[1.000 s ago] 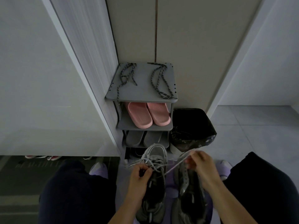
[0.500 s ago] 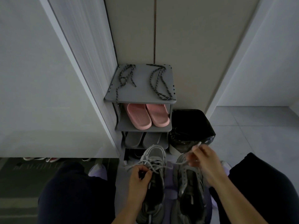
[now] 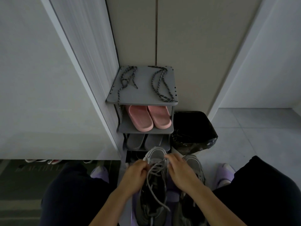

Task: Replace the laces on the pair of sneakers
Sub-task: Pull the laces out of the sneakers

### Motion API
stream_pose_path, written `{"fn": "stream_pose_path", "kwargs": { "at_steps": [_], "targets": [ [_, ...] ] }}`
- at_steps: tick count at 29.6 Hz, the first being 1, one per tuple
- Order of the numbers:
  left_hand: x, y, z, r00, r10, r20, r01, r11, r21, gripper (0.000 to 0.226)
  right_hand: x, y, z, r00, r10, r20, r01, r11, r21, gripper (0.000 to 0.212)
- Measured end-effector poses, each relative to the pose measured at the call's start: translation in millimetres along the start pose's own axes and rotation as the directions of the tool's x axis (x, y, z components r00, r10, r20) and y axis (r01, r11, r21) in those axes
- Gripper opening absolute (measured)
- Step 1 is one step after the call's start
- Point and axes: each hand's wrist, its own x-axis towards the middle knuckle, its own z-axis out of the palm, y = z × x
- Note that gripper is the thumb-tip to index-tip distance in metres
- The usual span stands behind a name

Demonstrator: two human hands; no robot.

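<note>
The grey sneaker (image 3: pixel 153 198) sits between the person's knees, toe towards the shoe rack (image 3: pixel 143 95), its grey lace (image 3: pixel 154 165) slack. The left hand (image 3: pixel 136 174) and right hand (image 3: pixel 179 171) both pinch that lace at the toe-end eyelets, so this looks like unlacing. The next move calls for pulling it free, then fetching a dark lace (image 3: pixel 160 84) from the rack.

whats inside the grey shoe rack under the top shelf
Pink ribbed slippers above, grey slippers below them. The dark bottom tier is mostly covered by the grey sneaker.
</note>
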Motion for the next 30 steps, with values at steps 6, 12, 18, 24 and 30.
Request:
{"fn": "stream_pose_path", "kwargs": {
  "at_steps": [6, 12, 18, 24, 30],
  "targets": [
    [-20, 17, -4, 0.991, 0.065, 0.121, -0.040, 0.979, -0.200, 0.021, 10, 2, 4, 0.971, 0.236, 0.029, -0.194, 0.715, 0.672, 0.023],
    [-10, 10, 6, 0.963, -0.251, -0.096, 0.204, 0.914, -0.350, 0.029, 1, 4, 1, 0.970, 0.198, 0.141, -0.244, 0.799, 0.549, 0.015],
    [1, 11, 15, 0.948, -0.318, -0.012, 0.291, 0.881, -0.372, 0.024, 10, 5, 11, 0.959, 0.224, 0.175, -0.274, 0.893, 0.358, 0.018],
    [6, 8, 16, 0.964, -0.266, 0.010, 0.262, 0.944, -0.200, 0.027, 7, 4, 14, 0.973, 0.193, 0.125, -0.223, 0.923, 0.314, 0.015],
    [18, 7, -23, 0.946, -0.148, 0.290, 0.209, 0.959, -0.190, 0.027, 16, 3, -3, 0.980, 0.120, 0.159, -0.145, 0.978, 0.153, 0.010]
  ]
}}
